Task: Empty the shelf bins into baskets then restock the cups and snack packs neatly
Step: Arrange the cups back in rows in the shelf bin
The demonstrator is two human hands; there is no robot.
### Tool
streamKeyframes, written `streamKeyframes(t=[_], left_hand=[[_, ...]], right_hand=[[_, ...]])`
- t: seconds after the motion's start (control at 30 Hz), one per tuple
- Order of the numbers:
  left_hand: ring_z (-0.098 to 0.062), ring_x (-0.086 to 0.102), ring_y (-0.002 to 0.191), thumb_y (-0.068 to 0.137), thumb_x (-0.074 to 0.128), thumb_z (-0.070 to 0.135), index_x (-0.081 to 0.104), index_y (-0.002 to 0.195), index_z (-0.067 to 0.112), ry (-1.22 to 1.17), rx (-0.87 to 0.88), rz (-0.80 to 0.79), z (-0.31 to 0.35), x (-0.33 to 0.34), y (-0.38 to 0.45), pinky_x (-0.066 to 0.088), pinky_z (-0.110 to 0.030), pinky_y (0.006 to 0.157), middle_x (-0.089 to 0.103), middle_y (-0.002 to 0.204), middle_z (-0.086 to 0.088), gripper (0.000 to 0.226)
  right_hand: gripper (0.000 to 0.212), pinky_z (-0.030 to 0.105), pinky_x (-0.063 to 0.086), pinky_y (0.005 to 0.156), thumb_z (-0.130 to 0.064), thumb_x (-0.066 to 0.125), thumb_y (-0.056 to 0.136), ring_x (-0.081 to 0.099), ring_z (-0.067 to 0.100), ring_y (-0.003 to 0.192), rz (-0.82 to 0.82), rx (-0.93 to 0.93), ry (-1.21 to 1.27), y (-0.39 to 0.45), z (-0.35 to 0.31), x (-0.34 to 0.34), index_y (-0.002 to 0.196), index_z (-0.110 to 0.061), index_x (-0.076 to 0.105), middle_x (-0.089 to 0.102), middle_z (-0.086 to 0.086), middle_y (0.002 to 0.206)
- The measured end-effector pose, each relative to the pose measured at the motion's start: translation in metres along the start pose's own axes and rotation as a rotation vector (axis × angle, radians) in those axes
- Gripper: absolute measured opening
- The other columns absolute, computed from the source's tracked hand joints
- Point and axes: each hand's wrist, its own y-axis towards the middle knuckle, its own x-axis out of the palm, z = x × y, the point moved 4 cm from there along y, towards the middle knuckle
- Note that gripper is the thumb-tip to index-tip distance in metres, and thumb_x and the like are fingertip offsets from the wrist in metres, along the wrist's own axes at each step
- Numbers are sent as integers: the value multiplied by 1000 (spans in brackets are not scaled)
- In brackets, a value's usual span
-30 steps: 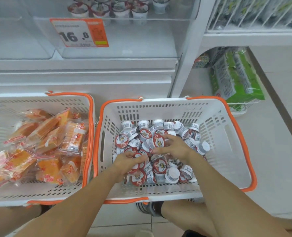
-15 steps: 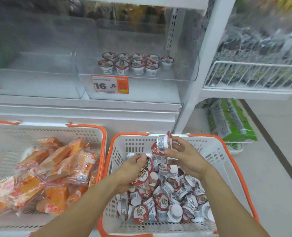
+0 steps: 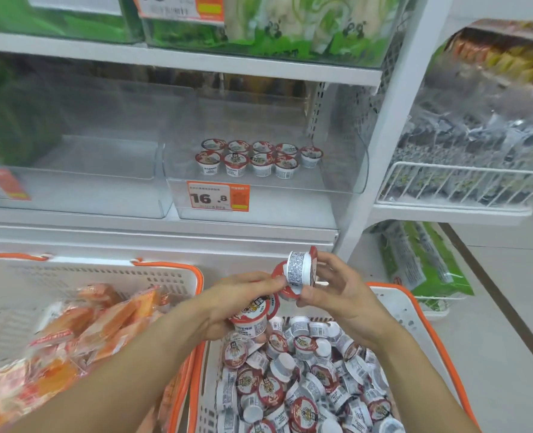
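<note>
Hands (image 3: pixel 346 295) pinching round foil-lidded cups (image 3: pixel 301 270), perforated plastic basket (image 3: pixel 415 314)

An orange price tag (image 3: pixel 217 197) reads 16.8; green packets (image 3: pixel 427 260) lie on the floor (image 3: pixel 508 307).

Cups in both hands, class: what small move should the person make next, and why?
Probably lift the cups up to the clear bin and stand them beside the cups already there. The right hand pinches one cup on its side, the left hand holds more, and the bin's right side and front show bare floor.
</note>
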Motion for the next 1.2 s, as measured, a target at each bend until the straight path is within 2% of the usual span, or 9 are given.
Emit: streamKeyframes(t=[0.23, 0.37, 0.47, 0.53, 0.67, 0.73, 0.9, 1.07, 1.2], left_hand=[[-31, 62, 58, 74, 77, 27, 62, 105, 6, -17, 110, -13, 65, -3, -15, 50, -31, 45, 58, 76, -17, 41], [-32, 66, 63, 80, 77, 28, 65, 104, 7, 64, 251, 106, 125, -11, -31, 54, -32, 47, 61, 76, -16, 34], [-33, 70, 67, 78, 81, 31, 69, 101, 12, 96, 440, 315, 184, -34, -26, 59, -41, 60, 70, 79, -14, 33], [-33, 70, 67, 77, 83, 34, 69, 101, 13, 163, 474, 382, 216, -50, -11, 60, -43, 64, 73, 85, -18, 35], [-30, 68, 65, 75, 86, 32, 66, 110, 4, 290, 166, 297, 221, -70, 38, 57, -36, 58, 71, 81, -16, 49], [-25, 66, 76, 72, 88, 35, 67, 109, 5, 419, 69, 308, 212, -78, 60, 53, -31, 63, 71, 96, -10, 52], [-32, 51, 128, 75, 82, 49, 47, 143, 7, 671, -44, 276, 196, -91, 93, 42, -41, 102, 52, 145, -13, 87], [-31, 61, 116, 82, 75, 51, 50, 141, 6, 796, -34, 302, 197, -97, 108, 52, -39, 97, 56, 139, -14, 78], [-30, 66, 107, 88, 67, 53, 50, 140, 5, 937, -17, 354, 201, -95, 106, 54, -33, 80, 58, 135, -16, 73]], right_hand=[[56, 47, 56, 93, -17, 78, 81, 64, 36, 117, 66, -167, 26, 16, -50, 17, 132, -6, 56, 66, 13, 129], [55, 33, 55, 96, -36, 84, 72, 69, 19, 110, 341, -378, -79, 35, -112, 14, 118, -12, 68, 74, 2, 115], [38, 15, 53, 78, -27, 88, 74, 71, 1, 88, 557, -406, -326, 74, -150, -2, 107, -16, 73, 77, -10, 92], [39, 16, 51, 70, -31, 90, 71, 70, 4, 81, 592, -251, -687, 114, -158, -17, 103, -18, 74, 75, -11, 86], [45, 30, 50, 72, -33, 82, 76, 68, 27, 97, 603, 93, -1111, 189, -139, -46, 110, -8, 66, 69, 9, 107], [39, 30, 51, 81, -23, 70, 88, 65, 29, 108, 560, 184, -1296, 216, -125, -53, 121, -4, 59, 65, 13, 119], [33, 29, 51, 82, -26, 64, 92, 64, 29, 111, 449, 228, -1663, 247, -101, -63, 120, -8, 62, 64, 14, 122], [32, 26, 48, 66, -39, 74, 82, 69, 30, 92, 372, 172, -1738, 255, -110, -72, 98, -12, 75, 71, 11, 103], [22, 27, 53, 68, -23, 80, 74, 69, 24, 88, 318, 148, -1668, 257, -115, -69, 95, -15, 77, 72, 6, 98]])
